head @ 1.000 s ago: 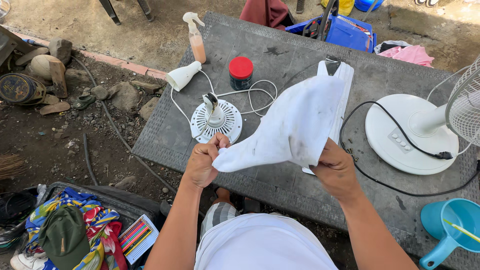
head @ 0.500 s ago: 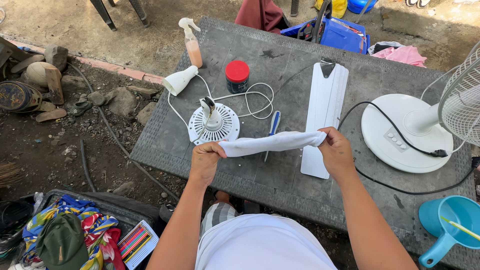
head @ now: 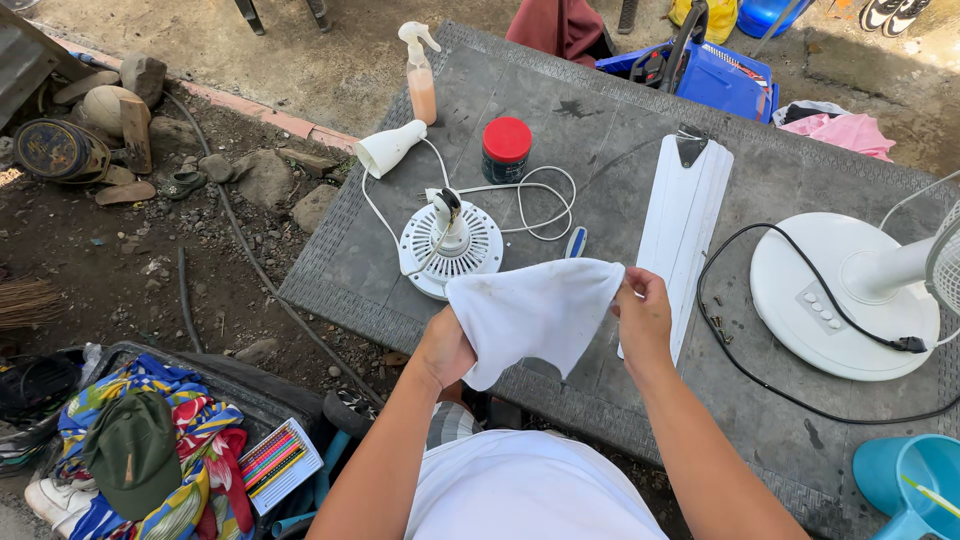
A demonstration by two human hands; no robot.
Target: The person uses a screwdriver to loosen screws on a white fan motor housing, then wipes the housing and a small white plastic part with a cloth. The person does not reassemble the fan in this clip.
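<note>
Hands: two, both gripping one white cloth [head: 535,315] above the near edge of the grey woven table [head: 560,110]. Left hand [head: 443,347] is closed on the cloth's lower left edge; right hand [head: 644,318] pinches its upper right corner. The cloth hangs spread between them and hides part of the table surface.

Items on the table, outward from the hands:
- One round white fan motor housing [head: 450,246], at 11 o'clock from the cloth, touching its upper left corner in view.
- One white cord coil [head: 545,205], at 12 o'clock.
- One small blue-handled tool [head: 576,241], partly hidden behind the cloth's top edge.
- One long white fan blade [head: 685,230], at 1 o'clock, just beside the right hand.
- One red-lidded jar [head: 507,150] and one spray bottle [head: 420,75], farther out at 12 and 11 o'clock.
- One white cone-shaped cap [head: 389,148], at 11 o'clock.
- One round white fan base [head: 840,300] with one black cable [head: 740,350], at 3 o'clock.
</note>
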